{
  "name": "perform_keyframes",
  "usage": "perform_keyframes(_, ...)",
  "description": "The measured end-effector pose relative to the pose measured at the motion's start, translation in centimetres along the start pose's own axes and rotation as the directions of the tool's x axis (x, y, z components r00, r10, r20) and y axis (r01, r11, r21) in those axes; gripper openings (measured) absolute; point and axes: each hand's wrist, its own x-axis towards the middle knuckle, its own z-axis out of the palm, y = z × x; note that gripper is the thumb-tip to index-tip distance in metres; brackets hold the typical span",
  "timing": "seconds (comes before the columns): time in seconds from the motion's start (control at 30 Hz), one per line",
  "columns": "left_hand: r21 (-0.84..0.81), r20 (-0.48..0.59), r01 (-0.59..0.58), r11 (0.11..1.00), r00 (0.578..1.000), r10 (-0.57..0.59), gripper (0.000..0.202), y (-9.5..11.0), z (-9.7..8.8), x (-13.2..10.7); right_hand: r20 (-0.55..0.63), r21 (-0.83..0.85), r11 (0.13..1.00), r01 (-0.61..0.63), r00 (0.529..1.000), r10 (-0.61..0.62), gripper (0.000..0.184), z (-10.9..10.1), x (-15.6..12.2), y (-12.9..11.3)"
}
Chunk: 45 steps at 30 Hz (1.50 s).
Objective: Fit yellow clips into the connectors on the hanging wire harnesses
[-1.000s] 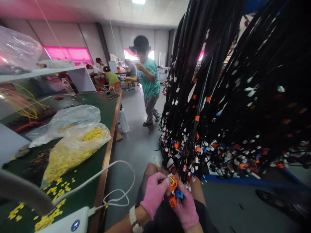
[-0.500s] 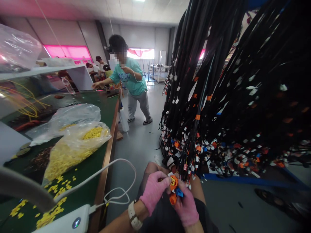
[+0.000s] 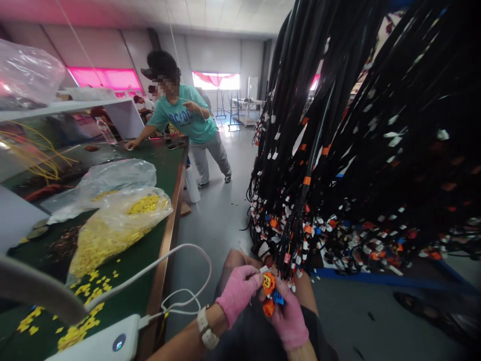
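Note:
My left hand (image 3: 239,295), in a pink glove with bare fingertips, is closed in a pinch at the left edge of an orange connector (image 3: 268,283) with a yellow insert in its face. From the other side my right hand (image 3: 290,321), gloved alike, wraps round the cluster: that connector, a blue connector (image 3: 278,297) and a second orange connector (image 3: 268,308) below. Both hands are above my lap. Right behind the connectors hang the black cables of a wire harness (image 3: 296,245). My fingers hide part of the connectors.
A green-topped bench (image 3: 165,200) at left carries a bag of yellow parts (image 3: 112,240), loose yellow pieces (image 3: 80,321) and a white power bank (image 3: 108,341) with a cable. Many harnesses (image 3: 356,150) hang at right. A co-worker (image 3: 191,115) leans over the bench's far end.
My left fingertips have shifted slightly left, showing more of the orange connector's yellow face. The co-worker has leaned further left, one hand reaching down to the bench.

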Motion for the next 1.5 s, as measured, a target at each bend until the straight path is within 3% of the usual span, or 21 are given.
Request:
perform_keyframes(0.27,0.132,0.044,-0.023,0.991,0.999,0.017,0.021,-0.4,0.0,0.3,0.053,0.225,0.965,-0.136,0.990,0.127,0.013,0.4,0.5,-1.3)
perform_keyframes(0.53,0.302,-0.035,-0.129,0.945,0.989,0.146,0.022,-0.5,-0.2,-0.1,0.011,0.187,0.980,-0.073,0.997,0.073,0.012,-0.1,0.3,-0.9)
perform_keyframes(0.77,0.130,0.010,-0.059,0.990,0.998,0.058,0.012,0.1,-0.1,-0.2,0.032,0.158,0.986,-0.062,0.998,0.057,0.011,0.1,0.4,-1.2)
perform_keyframes(1.0,0.025,0.003,0.033,0.999,0.999,-0.034,0.010,0.0,0.2,-0.2,-0.001,-0.044,0.998,0.048,0.999,-0.048,0.023,-0.6,0.1,0.2)
perform_keyframes(1.1,-0.040,0.001,0.026,0.999,1.000,-0.026,0.016,-0.2,0.0,-0.1,-0.018,0.081,0.994,-0.074,0.997,0.076,0.027,-0.8,0.0,0.1)
perform_keyframes(1.27,-0.142,0.164,-0.026,0.989,0.985,0.049,0.032,-0.2,-0.6,0.3,0.125,0.401,0.860,-0.315,0.949,0.289,0.021,-0.2,-0.2,-0.3)
perform_keyframes(1.37,-0.158,0.225,-0.053,0.986,0.970,0.088,0.036,-0.2,-0.7,0.4,0.140,0.479,0.812,-0.334,0.942,0.305,0.025,0.2,-0.2,-0.4)
perform_keyframes(1.5,-0.205,0.214,-0.045,0.978,0.973,0.089,0.035,-0.1,-0.7,0.1,0.132,0.503,0.809,-0.305,0.952,0.277,0.027,0.0,-0.1,-0.7)
